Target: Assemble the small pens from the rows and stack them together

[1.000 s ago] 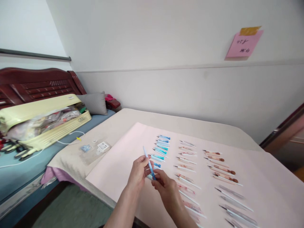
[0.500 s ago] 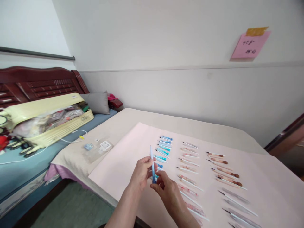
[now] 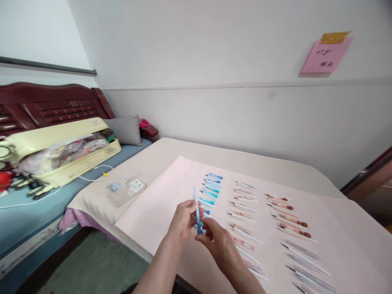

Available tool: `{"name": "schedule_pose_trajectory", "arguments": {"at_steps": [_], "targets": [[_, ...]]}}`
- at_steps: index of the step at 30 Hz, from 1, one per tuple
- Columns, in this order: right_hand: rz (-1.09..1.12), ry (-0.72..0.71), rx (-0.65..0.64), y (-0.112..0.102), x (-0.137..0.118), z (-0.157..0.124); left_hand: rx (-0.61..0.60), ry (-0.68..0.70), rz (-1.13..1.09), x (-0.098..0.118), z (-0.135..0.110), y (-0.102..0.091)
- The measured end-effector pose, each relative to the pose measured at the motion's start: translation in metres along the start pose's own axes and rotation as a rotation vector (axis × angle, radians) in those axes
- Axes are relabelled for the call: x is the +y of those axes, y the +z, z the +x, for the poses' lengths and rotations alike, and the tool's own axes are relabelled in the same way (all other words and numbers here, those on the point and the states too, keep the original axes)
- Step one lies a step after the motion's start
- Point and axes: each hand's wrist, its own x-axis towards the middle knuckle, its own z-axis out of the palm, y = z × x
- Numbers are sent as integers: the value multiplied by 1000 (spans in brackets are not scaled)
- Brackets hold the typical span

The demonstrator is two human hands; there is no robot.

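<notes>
A slim blue pen (image 3: 197, 210) stands almost upright between my two hands, its tip upward and a darker blue end at the bottom. My left hand (image 3: 184, 218) is closed around its middle, with the thumb against the barrel. The fingers of my right hand (image 3: 216, 241) pinch the lower end. Just past my hands runs a column of blue and turquoise pens (image 3: 211, 190), each beside a thin white stick. Further right lies a column of pinkish pens (image 3: 243, 214), partly behind my right forearm.
Brown-ended pens (image 3: 290, 220) and grey clear ones (image 3: 306, 265) lie to the right on a pale pink sheet (image 3: 153, 212). Clear packets (image 3: 134, 185) rest left of it. An open yellow suitcase (image 3: 76, 163) sits by a grey pillow (image 3: 127, 130). A pink note (image 3: 326, 55) hangs on the wall.
Both hands keep their hold on the blue pen and stay nearly in place. My right hand shifts very slightly at the pen's lower end. The view has moved a little.
</notes>
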Motion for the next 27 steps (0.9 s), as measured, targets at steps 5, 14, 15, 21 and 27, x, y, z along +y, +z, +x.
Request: {"name": "schedule_pose_trajectory", "arguments": {"at_steps": [5, 14, 15, 21, 27], "targets": [[26, -38, -40, -3, -2, -1, 33, 23, -35, 2, 1, -2], [52, -25, 1, -7, -10, 3, -46, 15, 37, 2, -1, 1], [48, -21, -2, -8, -11, 3, -63, 23, 48, 2, -1, 1], [11, 19, -19, -9, -14, 0, -89, 25, 88, 0, -2, 2], [-49, 30, -74, -6, -12, -1, -64, 46, 68, 1, -4, 0]]}}
